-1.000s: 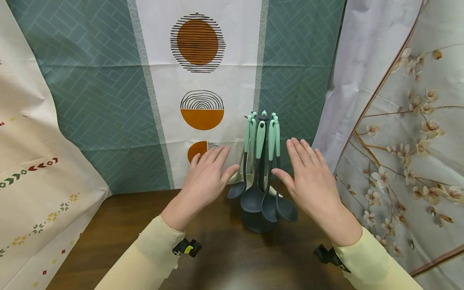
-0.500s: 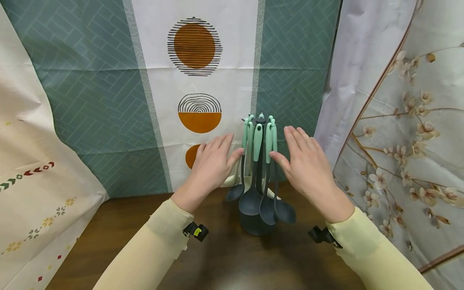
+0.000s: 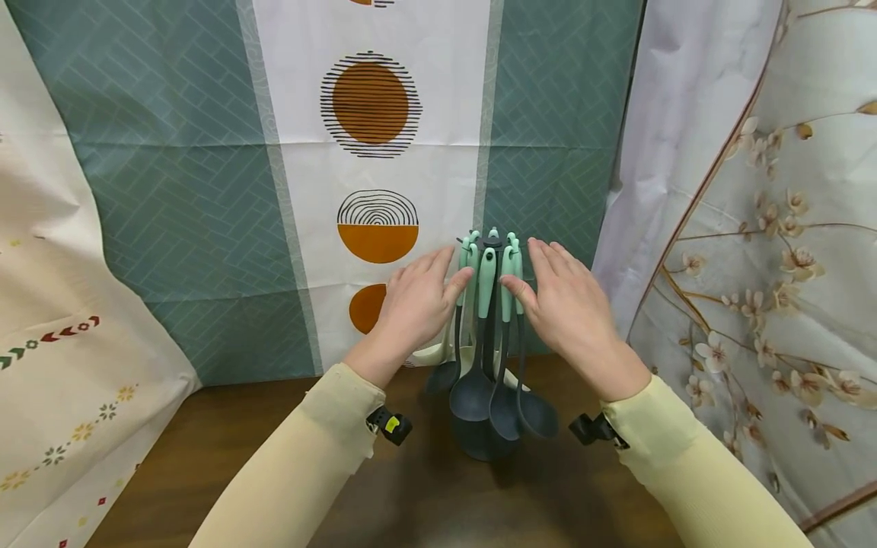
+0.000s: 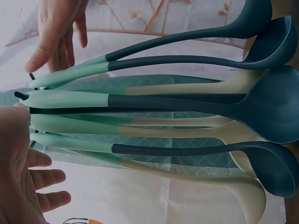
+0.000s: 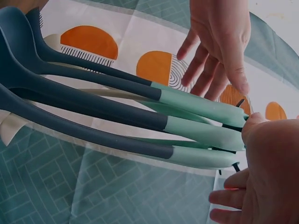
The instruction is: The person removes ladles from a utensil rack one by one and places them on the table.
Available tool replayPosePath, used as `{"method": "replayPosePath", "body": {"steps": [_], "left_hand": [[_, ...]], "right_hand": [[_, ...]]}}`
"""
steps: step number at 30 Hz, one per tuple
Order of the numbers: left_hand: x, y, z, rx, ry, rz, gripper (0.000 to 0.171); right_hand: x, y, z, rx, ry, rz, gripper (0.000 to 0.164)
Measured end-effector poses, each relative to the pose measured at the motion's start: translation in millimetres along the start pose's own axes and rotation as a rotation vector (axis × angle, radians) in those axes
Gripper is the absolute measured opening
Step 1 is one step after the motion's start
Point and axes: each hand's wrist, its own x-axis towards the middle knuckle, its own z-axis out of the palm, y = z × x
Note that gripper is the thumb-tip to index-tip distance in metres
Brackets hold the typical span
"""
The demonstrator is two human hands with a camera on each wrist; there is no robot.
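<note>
- Mint-green handles [image 3: 487,281] top a ring of dark grey and cream kitchen utensils [image 3: 473,396], which hang bowls down from a dark utensil stand [image 3: 478,449] on the brown worktop [image 3: 226,422].
- The stand's long axis is upright, and it rises between a person's two hands, so the handles lie inward from both sets of fingers.
- The left hand [image 3: 418,301] is just beside the stand on its left, the right hand [image 3: 572,304] just beside it on its right; neither is clearly nearer.
- On both hands the fingers are extended and the thumbs spread inward, clamped on nothing; whether a thumb touches a handle, I cannot tell.
- Behind the stand hangs a teal and white cloth [image 3: 185,228] printed with orange shapes.
- Compared with half a second ago, both hands have drawn closer to the stand, narrowing the gap between the thumbs.
</note>
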Motion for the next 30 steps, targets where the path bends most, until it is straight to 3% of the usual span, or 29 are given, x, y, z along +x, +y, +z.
{"method": "replayPosePath", "body": {"steps": [7,14,18,24,30], "left_hand": [[12.9,2.1,3.9,-0.007,-0.011,-0.013,0.072],[24.4,4.1,8.7,-0.015,0.009,0.0,0.068],[25.8,4.4,10.5,-0.016,0.027,0.012,0.065],[27.6,7.5,10.8,-0.03,0.091,0.061,0.044],[26.7,10.9,10.2,-0.035,0.116,0.071,0.044]], "right_hand": [[11,1,4,0.053,-0.028,0.05,0.08],[21,-1,9,0.097,0.017,0.019,0.076],[22,-2,9,0.125,0.013,0.047,0.077],[24,-4,10,0.158,0.015,0.08,0.078],[22,-5,11,0.171,0.033,0.088,0.077]]}}
